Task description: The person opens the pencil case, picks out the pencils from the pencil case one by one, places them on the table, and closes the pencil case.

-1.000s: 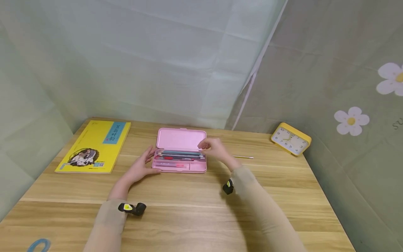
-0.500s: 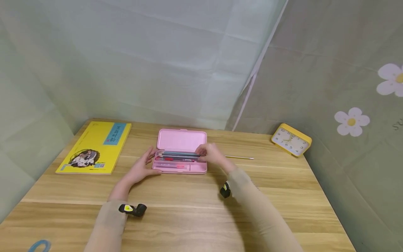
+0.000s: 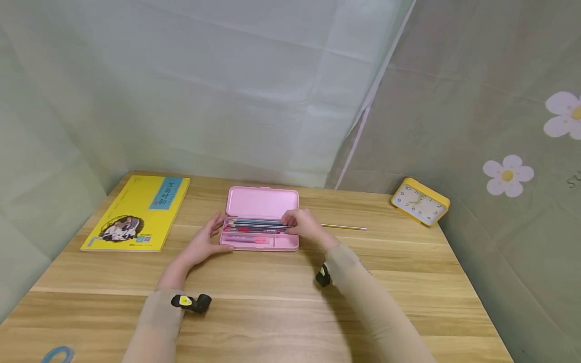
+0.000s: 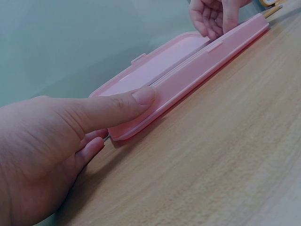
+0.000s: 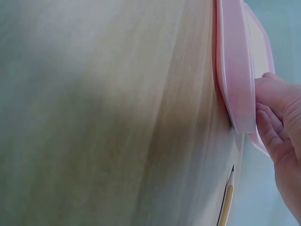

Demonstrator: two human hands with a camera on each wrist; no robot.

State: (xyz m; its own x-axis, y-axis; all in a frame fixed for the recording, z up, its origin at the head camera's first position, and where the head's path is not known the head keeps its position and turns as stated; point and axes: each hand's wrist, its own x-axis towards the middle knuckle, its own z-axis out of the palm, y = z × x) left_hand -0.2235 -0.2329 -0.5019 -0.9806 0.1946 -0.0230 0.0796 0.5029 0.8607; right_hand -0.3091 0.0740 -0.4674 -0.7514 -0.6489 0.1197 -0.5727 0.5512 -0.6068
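a: how wide is the grip of the left hand (image 3: 201,246)?

b: wide. the thumb lies straight along the front wall of the pink pencil case (image 3: 286,242); the fingers, well apart from it, touch the left end.

a: and the right hand (image 3: 306,225)?

b: its grip is drawn in, fingers bent, the tips dipping into the right end of the case. i can't tell whether they pinch anything; the hand itself covers that spot.

a: so where's the case?

b: flat on the table (image 3: 272,307), between the two hands, its lid (image 3: 262,201) laid back on the far side. the pencils (image 3: 256,222) lie lengthwise in the far compartment and run up to the right fingers.

a: anything close by?

b: a loose yellow pencil (image 5: 227,200) on the table, just off the right end of the case, its sharp tip pointing that way.
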